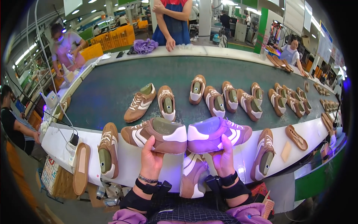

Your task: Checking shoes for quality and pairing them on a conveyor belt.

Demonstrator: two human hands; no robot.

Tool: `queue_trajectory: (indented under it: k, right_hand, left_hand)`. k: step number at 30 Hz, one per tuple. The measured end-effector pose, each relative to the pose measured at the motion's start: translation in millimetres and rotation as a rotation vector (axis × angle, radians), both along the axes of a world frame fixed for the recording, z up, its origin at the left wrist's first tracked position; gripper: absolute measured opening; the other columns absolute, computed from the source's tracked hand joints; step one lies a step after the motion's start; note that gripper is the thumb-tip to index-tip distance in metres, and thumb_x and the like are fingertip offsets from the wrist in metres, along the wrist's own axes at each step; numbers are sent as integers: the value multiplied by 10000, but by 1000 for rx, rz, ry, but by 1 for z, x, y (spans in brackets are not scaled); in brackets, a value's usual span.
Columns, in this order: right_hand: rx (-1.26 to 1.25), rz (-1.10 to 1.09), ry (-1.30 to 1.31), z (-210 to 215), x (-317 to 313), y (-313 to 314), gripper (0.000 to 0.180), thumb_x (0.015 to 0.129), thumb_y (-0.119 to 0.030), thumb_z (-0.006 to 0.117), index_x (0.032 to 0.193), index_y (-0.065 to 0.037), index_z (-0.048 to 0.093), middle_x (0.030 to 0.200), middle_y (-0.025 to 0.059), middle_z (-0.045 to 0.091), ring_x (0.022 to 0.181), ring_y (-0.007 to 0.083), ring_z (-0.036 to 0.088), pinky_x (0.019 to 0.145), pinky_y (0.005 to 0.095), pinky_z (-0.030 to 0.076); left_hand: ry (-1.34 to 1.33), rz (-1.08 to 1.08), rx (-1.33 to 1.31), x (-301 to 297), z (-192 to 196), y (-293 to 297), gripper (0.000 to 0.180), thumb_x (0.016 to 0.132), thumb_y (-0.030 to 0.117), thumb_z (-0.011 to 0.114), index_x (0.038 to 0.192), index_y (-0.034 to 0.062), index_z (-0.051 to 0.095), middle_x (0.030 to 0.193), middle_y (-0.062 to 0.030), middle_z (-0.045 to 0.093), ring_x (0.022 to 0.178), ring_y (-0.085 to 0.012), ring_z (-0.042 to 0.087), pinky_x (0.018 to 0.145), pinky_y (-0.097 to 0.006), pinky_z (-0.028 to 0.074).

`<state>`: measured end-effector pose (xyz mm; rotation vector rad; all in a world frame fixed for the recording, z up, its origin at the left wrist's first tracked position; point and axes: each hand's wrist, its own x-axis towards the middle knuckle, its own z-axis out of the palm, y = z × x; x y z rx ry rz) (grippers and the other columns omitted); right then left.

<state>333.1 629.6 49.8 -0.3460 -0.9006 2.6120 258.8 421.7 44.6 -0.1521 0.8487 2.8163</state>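
My left hand (151,160) grips a brown sneaker (140,135) with white stripes, thumb on its near side. Its toe points left, and an olive shoe last (164,127) fills the opening. A matching sneaker (238,134), toe to the right, is held in my right hand (223,161) under violet light. The two white heels meet or nearly meet in the middle. Below them, partly hidden, a third sneaker (192,186) lies near my lap. On the white ledge stand a sneaker (109,149) to the left and another sneaker (264,155) to the right.
Several lasted sneakers (164,99) stand on the green conveyor belt (100,86) beyond my hands. A loose sole (81,168) lies at the left of the white ledge (56,143), another sole (296,137) at the right. Co-workers stand around the belt, one (173,22) directly opposite.
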Motion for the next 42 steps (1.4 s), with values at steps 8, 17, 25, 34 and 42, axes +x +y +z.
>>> queue_trajectory:
  k: [8, 17, 25, 34, 42]
  right_hand:
    - [122, -39, 9, -1, 6, 14, 282, 873, -195, 625, 1109, -57, 554, 987, 45, 633, 872, 154, 643, 737, 321, 555]
    - [10, 190, 121, 21, -5, 22, 525, 896, -331, 547, 1321, -46, 429, 1278, 108, 525, 1186, 264, 499, 1053, 417, 346]
    - [48, 448, 67, 49, -37, 7, 624, 888, -408, 438, 1329, 32, 401, 1285, 187, 510, 1161, 285, 524, 1033, 377, 381]
    - [2, 476, -38, 50, -52, 5, 735, 762, -457, 543, 1286, 40, 403, 1164, 230, 537, 1031, 313, 577, 917, 409, 485]
    - [-33, 530, -49, 52, -54, -6, 745, 716, -468, 576, 1227, 55, 433, 1093, 217, 565, 967, 300, 601, 841, 409, 520]
  left_hand:
    - [58, -3, -101, 3, -2, -3, 460, 856, 175, 598, 1280, 66, 456, 1225, -72, 555, 1152, -220, 521, 1016, -382, 404]
    - [12, -210, -58, -1, 35, -45, 432, 927, 241, 495, 1305, 38, 440, 1229, -106, 557, 1135, -245, 532, 995, -385, 419]
    - [266, -386, -161, -109, 89, -150, 540, 921, 317, 373, 1322, -44, 403, 1185, -259, 535, 1042, -360, 586, 830, -424, 534]
    - [417, -101, -340, -138, 53, -206, 698, 729, 409, 514, 1269, -26, 436, 1123, -243, 565, 968, -385, 609, 798, -457, 544]
    - [376, -153, -187, -109, 62, -208, 700, 619, 235, 559, 1258, -27, 443, 1116, -214, 585, 970, -332, 618, 881, -434, 517]
